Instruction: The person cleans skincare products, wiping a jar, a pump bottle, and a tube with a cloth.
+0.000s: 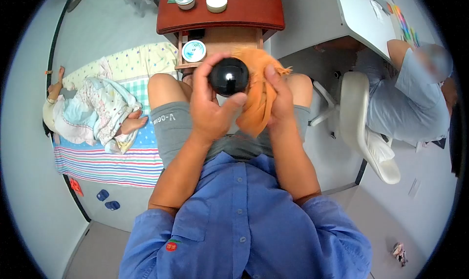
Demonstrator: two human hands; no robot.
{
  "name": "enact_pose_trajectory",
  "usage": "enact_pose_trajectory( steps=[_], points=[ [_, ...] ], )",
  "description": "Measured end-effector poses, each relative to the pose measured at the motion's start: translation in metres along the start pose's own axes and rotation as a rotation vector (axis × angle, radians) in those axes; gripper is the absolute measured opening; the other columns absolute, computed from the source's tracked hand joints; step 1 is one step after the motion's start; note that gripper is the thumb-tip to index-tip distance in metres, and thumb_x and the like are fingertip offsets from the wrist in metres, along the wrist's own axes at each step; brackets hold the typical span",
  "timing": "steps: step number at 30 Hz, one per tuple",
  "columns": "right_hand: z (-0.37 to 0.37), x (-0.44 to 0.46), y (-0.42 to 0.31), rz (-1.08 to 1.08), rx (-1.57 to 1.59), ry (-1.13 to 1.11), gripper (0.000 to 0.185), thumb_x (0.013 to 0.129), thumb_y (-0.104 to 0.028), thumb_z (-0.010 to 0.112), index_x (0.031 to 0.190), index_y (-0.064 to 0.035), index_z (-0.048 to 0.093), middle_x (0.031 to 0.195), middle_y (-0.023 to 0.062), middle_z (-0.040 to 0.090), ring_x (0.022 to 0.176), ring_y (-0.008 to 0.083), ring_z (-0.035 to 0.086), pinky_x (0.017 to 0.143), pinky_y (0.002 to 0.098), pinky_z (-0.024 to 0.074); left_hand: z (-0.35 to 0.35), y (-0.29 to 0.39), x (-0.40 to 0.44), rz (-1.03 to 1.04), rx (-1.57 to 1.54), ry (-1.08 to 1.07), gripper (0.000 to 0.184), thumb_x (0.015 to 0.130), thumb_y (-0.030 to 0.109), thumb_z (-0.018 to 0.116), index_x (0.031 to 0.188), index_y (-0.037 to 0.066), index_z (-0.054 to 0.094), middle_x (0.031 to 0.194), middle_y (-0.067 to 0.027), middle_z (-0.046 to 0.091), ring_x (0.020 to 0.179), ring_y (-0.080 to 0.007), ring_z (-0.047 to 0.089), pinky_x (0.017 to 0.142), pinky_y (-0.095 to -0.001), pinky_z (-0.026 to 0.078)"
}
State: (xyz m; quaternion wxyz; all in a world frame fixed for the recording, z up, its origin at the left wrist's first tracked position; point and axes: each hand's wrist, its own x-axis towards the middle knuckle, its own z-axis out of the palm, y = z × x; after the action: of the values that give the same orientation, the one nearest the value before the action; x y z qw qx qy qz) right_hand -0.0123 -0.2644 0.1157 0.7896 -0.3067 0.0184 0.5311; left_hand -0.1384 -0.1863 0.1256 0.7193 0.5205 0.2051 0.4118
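A glossy black round object (pixel 228 77) is held above my lap, with my left hand (pixel 207 101) wrapped round its left and lower side. Just right of it, my right hand (pixel 281 96) grips an orange cloth (pixel 259 91). The cloth hangs down in folds and lies against the right side of the black object. Part of the cloth's edge is blurred.
Ahead are a red-brown cabinet (pixel 239 18) bearing small tubs and an open drawer (pixel 224 45) holding a round white-and-blue container (pixel 194 50). Someone lies on a mat (pixel 112 166) at the left. Another person sits on a white chair (pixel 354 113) at the right.
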Motion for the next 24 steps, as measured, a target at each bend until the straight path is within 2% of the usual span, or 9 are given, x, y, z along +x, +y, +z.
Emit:
enact_pose_trajectory(
  steps=[1,6,10,12,13,15,17,22,24],
  points=[
    [0.002,-0.003,0.008,-0.003,-0.005,-0.02,0.041,0.101,-0.022,0.064,0.134,0.0007,0.054,0.122,0.0151,0.067,0.106,0.0244,0.069,0.093,0.0379,0.0587,-0.01,-0.006,0.004,0.183,0.48,-0.115,0.08,0.076,0.012,0.086,0.142,0.0,0.042,0.138,-0.0163,0.057,0.129,-0.028,0.056,0.109,-0.039,0.046],
    [0.009,-0.007,0.002,0.031,-0.01,0.02,0.035,0.1,-0.021,0.066,0.128,-0.001,0.059,0.118,0.0116,0.068,0.103,0.0214,0.07,0.089,0.0349,0.0593,-0.016,0.003,0.009,0.266,0.582,-0.285,0.079,0.074,0.019,0.089,0.14,0.0,0.047,0.132,-0.0171,0.061,0.128,-0.0288,0.058,0.109,-0.0391,0.045],
    [0.009,-0.004,0.006,-0.132,-0.438,0.127,0.028,0.096,-0.016,0.072,0.118,-0.001,0.063,0.108,0.0084,0.07,0.096,0.0179,0.069,0.084,0.0314,0.0576,-0.02,0.002,0.006,-0.055,0.239,-0.219,0.075,0.082,0.029,0.086,0.14,-0.001,0.05,0.129,-0.0151,0.063,0.122,-0.028,0.062,0.107,-0.0402,0.047],
    [0.012,-0.005,0.009,-0.259,-0.624,0.126,0.028,0.094,-0.015,0.075,0.115,-0.0006,0.064,0.106,0.0077,0.07,0.094,0.0168,0.069,0.083,0.0307,0.057,-0.029,-0.011,0.01,-0.226,-0.441,0.022,0.064,0.094,0.039,0.073,0.139,-0.001,0.051,0.125,-0.0146,0.063,0.117,-0.0275,0.064,0.104,-0.0414,0.05],
    [0.017,-0.008,0.009,-0.398,-0.738,0.118,0.032,0.09,-0.015,0.077,0.116,-0.0011,0.064,0.106,0.0088,0.07,0.093,0.0193,0.069,0.082,0.0321,0.0566,-0.034,-0.013,0.01,-0.255,-0.57,0.039,0.055,0.105,0.044,0.054,0.137,-0.001,0.052,0.124,-0.0158,0.064,0.115,-0.0279,0.064,0.1,-0.0424,0.053],
    [0.029,-0.011,0.003,-0.538,-0.85,0.108,0.036,0.087,-0.016,0.08,0.116,-0.0017,0.064,0.107,0.0098,0.071,0.092,0.0217,0.069,0.082,0.0336,0.0562,-0.034,-0.014,0.009,-0.337,-0.626,0.078,0.052,0.107,0.043,0.05,0.136,-0.001,0.052,0.124,-0.0159,0.064,0.115,-0.0275,0.065,0.099,-0.0426,0.053],
    [0.043,-0.012,-0.005,-1.02,-1.416,-0.171,0.044,0.08,-0.017,0.084,0.117,-0.0045,0.065,0.106,0.012,0.071,0.09,0.0291,0.069,0.082,0.0373,0.0557,-0.031,-0.01,0.001,-0.47,-0.632,0.055,0.051,0.11,0.043,0.043,0.136,0.0,0.052,0.126,-0.015,0.064,0.116,-0.0249,0.064,0.099,-0.0402,0.053],
    [0.055,-0.009,-0.006,-0.993,-1.384,-0.267,0.034,0.078,-0.017,0.085,0.107,-0.0056,0.07,0.1,0.0117,0.072,0.087,0.0274,0.07,0.08,0.0352,0.0557,-0.016,-0.004,-0.009,-0.429,-0.477,-0.083,0.056,0.109,0.044,0.045,0.14,-0.003,0.049,0.129,-0.0137,0.063,0.118,-0.0201,0.063,0.101,-0.0349,0.052],
    [0.054,-0.004,-0.007,-0.597,-1.138,-0.106,0.027,0.081,-0.017,0.085,0.101,-0.0051,0.071,0.096,0.0106,0.073,0.081,0.019,0.07,0.076,0.0318,0.0558,-0.014,-0.003,-0.009,-0.401,-0.362,-0.109,0.058,0.109,0.044,0.045,0.141,-0.004,0.049,0.13,-0.0139,0.063,0.119,-0.0191,0.062,0.101,-0.0349,0.051]
  ],
)
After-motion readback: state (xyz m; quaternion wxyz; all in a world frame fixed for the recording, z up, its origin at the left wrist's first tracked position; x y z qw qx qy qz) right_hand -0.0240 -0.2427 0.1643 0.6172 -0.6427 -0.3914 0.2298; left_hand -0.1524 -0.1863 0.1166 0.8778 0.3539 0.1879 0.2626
